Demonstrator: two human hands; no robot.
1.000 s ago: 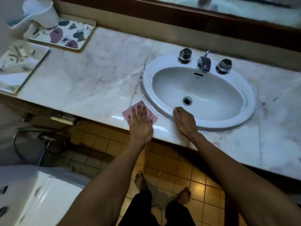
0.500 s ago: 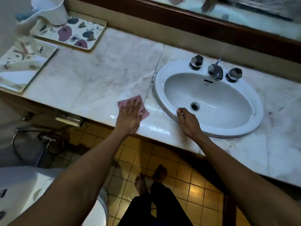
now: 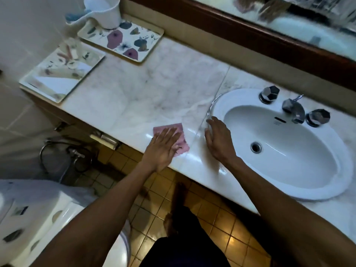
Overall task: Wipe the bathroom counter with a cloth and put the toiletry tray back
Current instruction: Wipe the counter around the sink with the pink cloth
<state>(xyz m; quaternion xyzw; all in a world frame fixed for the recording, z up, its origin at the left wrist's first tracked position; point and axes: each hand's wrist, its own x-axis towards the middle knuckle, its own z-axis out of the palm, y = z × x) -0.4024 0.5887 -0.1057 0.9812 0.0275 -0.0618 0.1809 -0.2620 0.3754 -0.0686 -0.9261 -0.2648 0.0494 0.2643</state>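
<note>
At the far left of the pale veined marble worktop [image 3: 134, 89] lie two rectangular cream trays: the nearer one [image 3: 63, 72], holding blurred toiletries, runs its long axis from near-left to far-right and sits at the worktop's left end, and the flower-printed one [image 3: 123, 42] lies just beyond it with a white plastic cup [image 3: 104, 10] on its far corner. Between those trays and your hands stretches bare marble, which I judge to be the ground left to wipe. Your left hand [image 3: 163, 147] lies flat with fingers spread, pressing the small pink cloth [image 3: 171, 132] onto the near edge; it pins the cloth rather than pinching it. So the trays lie up and to the left of that grip (well apart from it), and your left hand is the nearer one. Your right hand [image 3: 219, 139] rests open and holds nothing, at the left rim of the white oval sink [image 3: 337, 149].
</note>
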